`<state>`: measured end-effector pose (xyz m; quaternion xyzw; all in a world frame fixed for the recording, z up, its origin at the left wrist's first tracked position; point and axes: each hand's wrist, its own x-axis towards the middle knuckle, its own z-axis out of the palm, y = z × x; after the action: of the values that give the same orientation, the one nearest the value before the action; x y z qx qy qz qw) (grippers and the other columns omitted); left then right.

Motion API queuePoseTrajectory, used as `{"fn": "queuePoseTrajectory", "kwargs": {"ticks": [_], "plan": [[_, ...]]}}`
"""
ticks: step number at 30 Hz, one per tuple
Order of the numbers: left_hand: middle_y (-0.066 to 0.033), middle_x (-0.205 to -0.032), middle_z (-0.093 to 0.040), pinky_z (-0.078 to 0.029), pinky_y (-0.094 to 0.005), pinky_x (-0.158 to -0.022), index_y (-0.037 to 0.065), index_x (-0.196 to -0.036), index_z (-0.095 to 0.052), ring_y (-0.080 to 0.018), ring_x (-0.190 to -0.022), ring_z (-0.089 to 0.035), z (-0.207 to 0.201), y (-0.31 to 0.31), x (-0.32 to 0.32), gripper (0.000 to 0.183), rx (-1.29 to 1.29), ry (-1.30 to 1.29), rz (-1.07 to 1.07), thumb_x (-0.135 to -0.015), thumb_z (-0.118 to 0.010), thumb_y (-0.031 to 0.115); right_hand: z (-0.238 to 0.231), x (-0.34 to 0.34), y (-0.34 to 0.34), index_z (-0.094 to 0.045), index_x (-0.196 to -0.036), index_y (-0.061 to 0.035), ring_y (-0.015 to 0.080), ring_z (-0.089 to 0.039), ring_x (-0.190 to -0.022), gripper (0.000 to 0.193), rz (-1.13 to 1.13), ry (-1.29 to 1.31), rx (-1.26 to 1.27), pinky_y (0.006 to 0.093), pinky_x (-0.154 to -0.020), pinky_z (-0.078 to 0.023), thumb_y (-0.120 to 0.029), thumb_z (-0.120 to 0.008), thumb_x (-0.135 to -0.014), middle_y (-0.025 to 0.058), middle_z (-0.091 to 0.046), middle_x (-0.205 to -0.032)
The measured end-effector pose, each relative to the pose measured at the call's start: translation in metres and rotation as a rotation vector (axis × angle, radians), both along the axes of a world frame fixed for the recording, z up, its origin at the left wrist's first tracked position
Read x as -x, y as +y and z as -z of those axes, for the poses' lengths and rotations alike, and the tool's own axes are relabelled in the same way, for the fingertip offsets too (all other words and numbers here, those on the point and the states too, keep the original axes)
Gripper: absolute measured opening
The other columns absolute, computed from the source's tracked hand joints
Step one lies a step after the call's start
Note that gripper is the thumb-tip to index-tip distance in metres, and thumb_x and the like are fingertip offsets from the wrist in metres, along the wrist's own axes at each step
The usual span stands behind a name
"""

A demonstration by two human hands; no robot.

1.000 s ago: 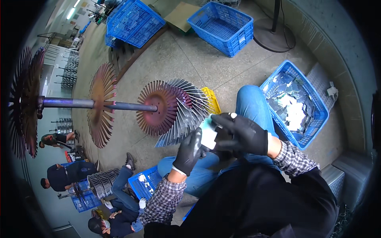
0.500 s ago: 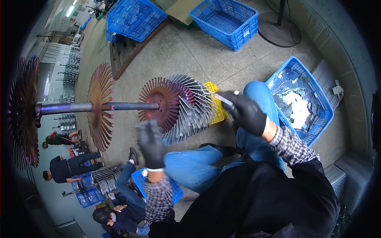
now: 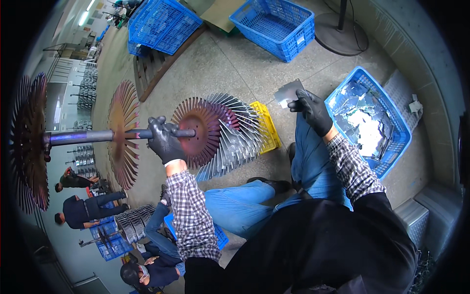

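Observation:
My left hand (image 3: pixel 165 139), in a black glove, is wrapped round the metal shaft (image 3: pixel 88 134) just left of a slotted, purple-brown disc (image 3: pixel 198 139). Thin metal plates (image 3: pixel 237 139) stand fanned out in rows on the discs at the shaft's right end. In my right hand (image 3: pixel 313 111), also gloved, a flat shiny metal plate (image 3: pixel 290 92) is pinched between thumb and fingers, apart from the discs. Beside that hand stands a blue crate (image 3: pixel 407 139) with many loose shiny plates (image 3: pixel 364 120) in it. Further left on the shaft sits a bare slotted disc (image 3: pixel 123 134).
A yellow crate (image 3: pixel 268 128) stands behind the plate-filled discs. Blue crates (image 3: pixel 274 29) (image 3: pixel 164 24) are at the far side, some on a wooden pallet (image 3: pixel 159 68). A round stand base (image 3: pixel 341 35) is by the wall. Other people (image 3: pixel 81 210) work at the left.
My left hand has moved left and up and closed round the shaft. My right hand has drawn back from the discs, up and to the right, with a metal plate now plainly showing.

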<state>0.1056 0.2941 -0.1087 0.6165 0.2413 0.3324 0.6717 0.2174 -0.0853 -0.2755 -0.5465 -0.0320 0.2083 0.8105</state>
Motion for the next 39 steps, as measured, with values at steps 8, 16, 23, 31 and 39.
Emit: {"fn": "queuePoseTrajectory", "kwargs": {"ticks": [8, 16, 23, 31, 39], "plan": [[0.0033, -0.056, -0.04, -0.047, -0.0322, -0.068, 0.012, -0.083, -0.057, -0.012, -0.054, -0.046, 0.001, 0.004, -0.006, 0.03, 0.021, -0.007, 0.226, -0.108, -0.05, 0.026, 0.0, -0.006, -0.003, -0.066, -0.118, 0.0021, 0.0191, -0.069, -0.086, 0.036, -0.021, 0.007, -0.046, 0.0313, -0.085, -0.057, -0.031, -0.055, -0.107, 0.0148, -0.072, -0.098], [0.0031, -0.057, -0.041, -0.047, -0.0335, -0.071, 0.012, -0.086, -0.058, -0.0125, -0.055, -0.046, 0.008, 0.027, 0.002, 0.03, 0.017, -0.067, 0.434, -0.109, -0.047, 0.026, -0.002, -0.007, -0.007, -0.066, -0.115, 0.0025, 0.0179, -0.068, -0.084, 0.036, -0.066, -0.071, 0.039, 0.0303, -0.082, -0.057, -0.031, -0.056, -0.107, 0.0135, -0.071, -0.093], [-0.0032, -0.071, -0.058, -0.052, -0.0322, -0.076, 0.004, -0.105, -0.064, -0.0169, -0.067, -0.059, 0.003, 0.017, 0.006, 0.024, 0.044, -0.067, 0.38, -0.107, -0.05, 0.023, -0.013, 0.014, 0.005, -0.069, -0.112, 0.0019, 0.0157, -0.066, -0.077, 0.039, -0.078, -0.159, 0.22, 0.0263, -0.075, -0.054, -0.036, -0.06, -0.104, 0.0108, -0.071, -0.087], [-0.0071, -0.09, -0.068, -0.053, -0.0328, -0.082, 0.001, -0.119, -0.062, -0.0194, -0.081, -0.066, 0.009, 0.011, 0.039, 0.026, -0.409, 0.247, 0.194, -0.106, -0.054, 0.022, -0.059, 0.11, 0.058, -0.068, -0.125, -0.0043, 0.0219, -0.065, -0.077, 0.029, -0.183, -0.699, 0.488, 0.0326, -0.07, -0.052, -0.018, -0.063, -0.101, 0.0106, -0.072, -0.1], [-0.0096, -0.09, -0.072, -0.054, -0.0339, -0.079, 0.003, -0.115, -0.067, -0.0223, -0.086, -0.069, 0.056, 0.002, 0.084, 0.03, -0.756, 0.465, 0.23, -0.098, -0.067, 0.027, -0.062, 0.131, 0.099, -0.067, -0.124, -0.0077, 0.032, -0.07, -0.081, 0.028, -0.102, -0.833, 0.563, 0.0394, -0.071, -0.055, -0.019, -0.062, -0.099, 0.0158, -0.074, -0.1]]}}
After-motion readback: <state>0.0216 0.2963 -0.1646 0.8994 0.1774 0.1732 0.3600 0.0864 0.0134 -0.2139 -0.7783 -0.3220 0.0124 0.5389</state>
